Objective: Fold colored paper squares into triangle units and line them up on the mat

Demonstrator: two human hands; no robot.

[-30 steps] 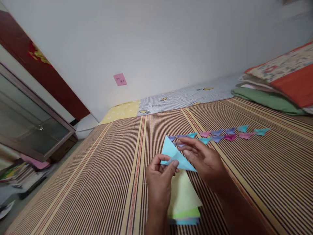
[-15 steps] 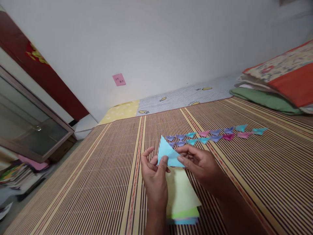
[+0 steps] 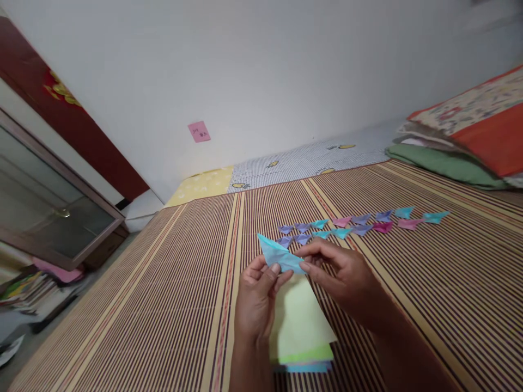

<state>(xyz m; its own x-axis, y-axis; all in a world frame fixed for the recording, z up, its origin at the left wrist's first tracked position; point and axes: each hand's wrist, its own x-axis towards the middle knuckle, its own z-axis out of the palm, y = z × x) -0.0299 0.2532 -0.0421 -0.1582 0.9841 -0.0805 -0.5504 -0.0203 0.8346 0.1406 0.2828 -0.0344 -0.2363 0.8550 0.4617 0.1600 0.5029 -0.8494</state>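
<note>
A light blue folded paper [image 3: 281, 257] is held up between both hands, its pointed corner tilting to the upper left. My left hand [image 3: 261, 283] pinches its lower left edge, thumb in front. My right hand [image 3: 337, 275] grips the lower right corner between thumb and fingers. Beneath them lies a stack of paper sheets [image 3: 304, 324], pale yellow on top, with green, pink and blue edges showing. Just beyond the hands, two rows of small folded paper boats [image 3: 362, 230] in purple, blue and pink run off to the right.
A striped bamboo mat [image 3: 171, 305] covers the bed. Folded bedding [image 3: 482, 130] is piled at the far right. A pink note [image 3: 199, 132] is stuck on the white wall. To the left stand a glass-doored cabinet [image 3: 53, 190] and a pile of books [image 3: 35, 294].
The blue paper has gone from a taller triangle to a flatter, narrower shape, its tip now lower and further left. My left fingers have curled in behind it.
</note>
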